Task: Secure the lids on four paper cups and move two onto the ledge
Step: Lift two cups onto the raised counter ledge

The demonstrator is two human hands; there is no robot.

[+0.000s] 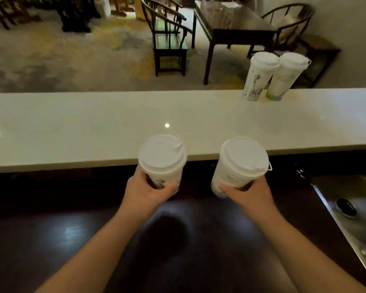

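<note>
My left hand grips a white paper cup with a white lid, held above the dark counter near the white ledge's front edge. My right hand grips a second lidded paper cup, tilted slightly to the left. Two more lidded paper cups stand side by side on the white ledge at the far right: one with a drawn figure and one with a green base. All four lids sit on their cups.
A dark glossy counter lies below my arms. A steel sink is set in it at the right. Beyond the ledge, dark wooden chairs and a table stand on a patterned carpet.
</note>
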